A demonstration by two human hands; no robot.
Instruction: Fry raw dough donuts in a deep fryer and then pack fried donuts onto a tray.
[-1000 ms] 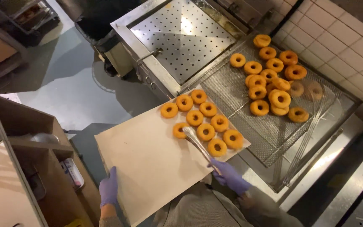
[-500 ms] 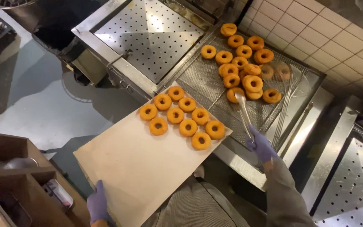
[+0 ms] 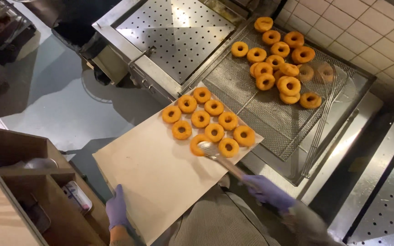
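Head view: right hand (image 3: 270, 192) grips tongs (image 3: 222, 159), tips on a doughnut (image 3: 199, 145) at the board's (image 3: 156, 182) far right. Left hand (image 3: 116, 210) clasps the board's near left edge.

Beige board (image 3: 160, 177) carrying ten donuts (image 3: 214, 107) at its far end; wire rack (image 3: 270, 118) bearing a dozen or so more.

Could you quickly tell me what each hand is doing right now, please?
Left hand: closed on the edge of the flat beige board.
Right hand: closed on the metal tongs, which grip a golden ring doughnut.
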